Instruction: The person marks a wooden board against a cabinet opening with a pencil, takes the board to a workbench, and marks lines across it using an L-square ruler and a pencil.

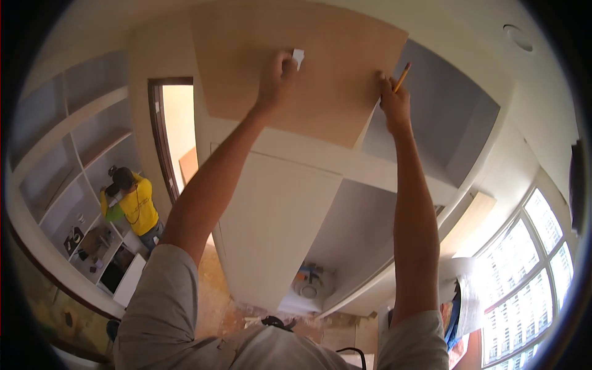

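Observation:
A brown wooden panel [246,68] covers the left part of the upper cabinet opening. My left hand [279,77] is raised against the panel's face, its fingers closed on a small white piece [298,57]. At the panel's right edge is my right hand [394,102], fingers closed, with a yellow pencil [402,76] sticking up from it. The grey inside of the upper cabinet [438,105] shows to the right of the panel. Below is a white cabinet door [277,216].
At the left, a person in a yellow shirt [140,206] stands at built-in shelves [105,98]. A doorway [176,123] lies between the shelves and cabinet. Barred windows [518,265] are at the lower right. Items sit inside the lower cabinet [354,234].

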Demonstrator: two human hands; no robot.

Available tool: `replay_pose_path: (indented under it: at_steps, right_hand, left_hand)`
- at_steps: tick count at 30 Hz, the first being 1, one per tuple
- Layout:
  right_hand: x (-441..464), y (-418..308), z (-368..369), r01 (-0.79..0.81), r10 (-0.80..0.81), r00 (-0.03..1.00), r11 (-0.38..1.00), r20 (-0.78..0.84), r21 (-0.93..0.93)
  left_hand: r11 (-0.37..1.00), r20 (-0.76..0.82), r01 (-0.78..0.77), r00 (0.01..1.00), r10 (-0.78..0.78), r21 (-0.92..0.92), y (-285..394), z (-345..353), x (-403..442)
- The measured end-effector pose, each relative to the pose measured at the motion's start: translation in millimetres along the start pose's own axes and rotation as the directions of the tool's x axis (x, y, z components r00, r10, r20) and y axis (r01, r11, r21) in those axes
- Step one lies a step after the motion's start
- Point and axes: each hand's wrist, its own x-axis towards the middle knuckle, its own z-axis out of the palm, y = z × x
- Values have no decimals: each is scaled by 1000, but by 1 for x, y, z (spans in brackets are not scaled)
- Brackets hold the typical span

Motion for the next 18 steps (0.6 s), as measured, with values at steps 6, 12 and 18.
replay_pose_path:
  at_steps: [6, 12, 18]
  right_hand:
    - [-1, 2, -1, 60, -59, 998, 991, 12, -123]
    - [2, 5, 2, 79, -83, 996, 981, -17, -177]
    - [0, 2, 5, 14, -25, 998, 982, -56, -187]
  left_hand:
    - [924, -334, 132, 906, -259, -358, 4, -77, 15]
    - [977, -675, 171, 707, -211, -126, -109, -189, 44]
    - [963, -462, 266, 851, -251, -34, -137, -188, 51]
